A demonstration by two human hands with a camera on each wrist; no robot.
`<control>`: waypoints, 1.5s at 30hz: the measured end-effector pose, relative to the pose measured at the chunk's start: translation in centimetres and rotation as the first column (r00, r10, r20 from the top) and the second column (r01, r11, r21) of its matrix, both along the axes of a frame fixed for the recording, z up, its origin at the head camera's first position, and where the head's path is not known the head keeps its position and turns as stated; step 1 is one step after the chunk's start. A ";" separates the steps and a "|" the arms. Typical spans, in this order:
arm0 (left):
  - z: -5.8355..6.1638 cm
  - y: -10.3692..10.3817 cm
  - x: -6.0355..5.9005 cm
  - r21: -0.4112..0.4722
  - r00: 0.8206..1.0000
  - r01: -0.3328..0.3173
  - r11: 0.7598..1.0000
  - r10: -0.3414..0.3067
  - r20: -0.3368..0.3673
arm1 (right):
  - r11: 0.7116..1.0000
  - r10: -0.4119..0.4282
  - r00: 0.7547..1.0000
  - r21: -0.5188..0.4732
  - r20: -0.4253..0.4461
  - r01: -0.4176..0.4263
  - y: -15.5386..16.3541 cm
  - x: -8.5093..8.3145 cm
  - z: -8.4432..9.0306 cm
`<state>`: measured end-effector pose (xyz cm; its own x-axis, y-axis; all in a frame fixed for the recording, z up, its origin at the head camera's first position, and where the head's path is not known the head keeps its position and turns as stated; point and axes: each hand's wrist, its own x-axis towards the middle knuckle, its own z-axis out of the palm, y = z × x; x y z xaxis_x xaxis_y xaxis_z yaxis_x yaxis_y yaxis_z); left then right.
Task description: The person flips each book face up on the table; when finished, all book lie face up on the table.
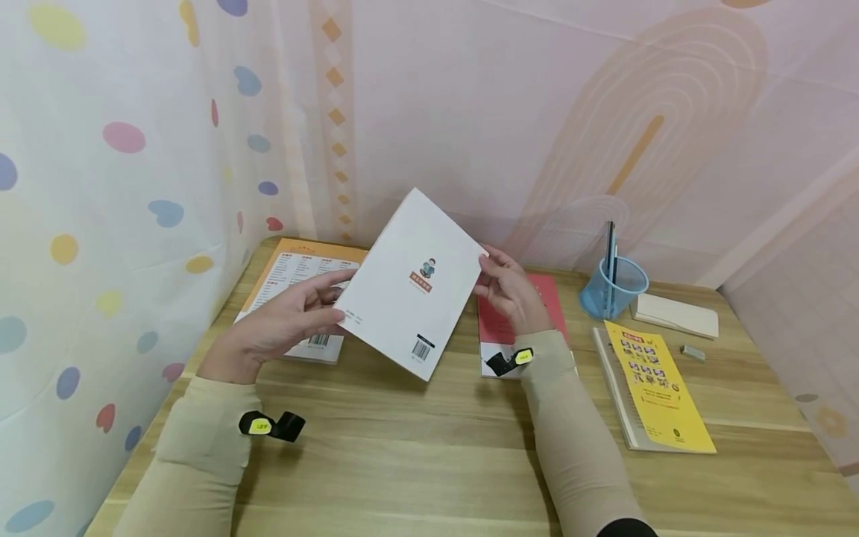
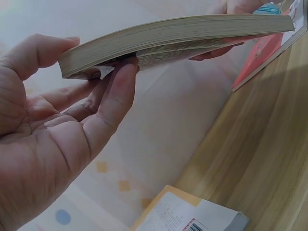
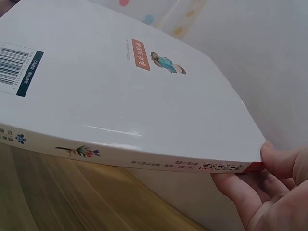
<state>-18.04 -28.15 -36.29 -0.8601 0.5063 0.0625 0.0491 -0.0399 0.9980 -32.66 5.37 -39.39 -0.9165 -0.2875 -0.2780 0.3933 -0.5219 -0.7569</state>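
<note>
A white paperback book (image 1: 403, 298) is held tilted above the table, its back cover with a barcode and a small reading figure facing up. My left hand (image 1: 291, 317) pinches its left edge, thumb on top and fingers beneath, as the left wrist view shows at the page edges (image 2: 183, 33). At the opposite side my right hand (image 1: 510, 291) grips the corner by the spine (image 3: 120, 156), thumb over the cover. Under the left hand lies an orange-and-white book (image 1: 315, 257), partly hidden. A red-and-white book (image 1: 496, 328) lies beneath the right hand and forearm.
On the wooden table (image 1: 403, 462), a yellow-covered book (image 1: 661, 395) lies at the right. Behind it stand a blue mesh pen cup (image 1: 614, 287) with pens, a white case (image 1: 674, 315) and a small eraser (image 1: 693, 353). Patterned curtains hang behind and at the left.
</note>
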 end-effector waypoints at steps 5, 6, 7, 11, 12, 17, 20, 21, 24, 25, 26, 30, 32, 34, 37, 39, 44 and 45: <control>0.3 0.0 0.1 0.013 1.000 0.012 1.000 -0.012 -0.027 | 0.998 0.026 1.000 -0.063 0.003 -0.026 0.0 0.1 0.1; 0.3 0.0 0.1 0.018 0.999 0.015 1.000 -0.015 -0.033 | 0.997 0.032 0.999 -0.076 0.006 -0.031 0.1 0.1 0.1; 0.4 0.0 0.2 0.022 0.999 0.018 1.000 -0.017 -0.038 | 0.995 0.040 0.999 -0.087 0.006 -0.039 0.1 0.1 0.1; 0.6 -0.1 0.3 0.025 0.998 0.025 0.999 -0.023 -0.050 | 0.991 0.074 0.997 -0.112 0.008 -0.072 0.1 0.2 0.1; 0.6 -0.1 0.3 0.023 0.998 0.025 0.999 -0.024 -0.053 | 0.990 0.082 0.997 -0.114 0.010 -0.080 0.2 0.1 0.1; 0.7 -0.3 0.3 0.007 0.998 0.022 1.000 -0.021 -0.067 | 0.988 0.107 0.994 -0.115 0.014 -0.104 0.2 0.1 0.0; 0.7 -0.3 0.3 0.002 0.997 0.022 1.000 -0.022 -0.072 | 0.987 0.114 0.993 -0.115 0.010 -0.112 0.2 0.1 -0.1; 0.8 -0.4 0.3 0.002 0.997 0.024 1.000 -0.024 -0.073 | 0.987 0.117 0.993 -0.113 0.009 -0.115 0.2 0.1 -0.1; 0.9 -0.4 0.3 0.000 0.997 0.023 1.000 -0.023 -0.075 | 0.987 0.125 0.992 -0.101 -0.002 -0.125 0.1 0.2 -0.1; 0.9 -0.4 0.3 -0.001 0.997 0.021 1.000 -0.021 -0.076 | 0.986 0.133 0.991 -0.097 -0.006 -0.132 0.1 0.2 -0.1; 0.9 -0.4 0.3 -0.002 0.997 0.019 1.000 -0.019 -0.078 | 0.986 0.140 0.990 -0.093 -0.008 -0.140 0.1 0.2 -0.1; 0.9 -0.4 0.4 -0.008 0.996 0.009 1.000 -0.010 -0.088 | 0.981 0.176 0.984 -0.078 -0.005 -0.176 0.1 0.2 -0.1; 0.9 -0.4 0.4 -0.014 0.996 0.007 1.000 -0.009 -0.093 | 0.981 0.179 0.984 -0.082 0.013 -0.178 0.1 0.3 -0.1; 0.9 -0.4 0.4 -0.017 0.996 0.006 1.000 -0.008 -0.093 | 0.981 0.175 0.984 -0.089 0.030 -0.171 0.0 0.3 0.0; 0.8 -0.6 0.5 -0.019 0.997 -0.001 1.000 0.000 -0.080 | 0.982 0.156 0.987 -0.118 0.041 -0.150 -0.1 0.3 0.1; 0.8 -0.7 0.6 -0.016 0.997 -0.006 1.000 0.005 -0.073 | 0.980 0.150 0.988 -0.142 0.037 -0.143 -0.2 0.4 0.1; 0.8 -1.1 0.6 -0.009 0.998 -0.027 1.000 0.026 -0.064 | 0.976 0.127 0.991 -0.183 0.036 -0.118 -0.6 0.4 0.3; 0.8 -1.1 0.6 -0.002 0.998 -0.035 0.999 0.035 -0.061 | 0.977 0.117 0.992 -0.185 0.040 -0.107 -0.7 0.4 0.3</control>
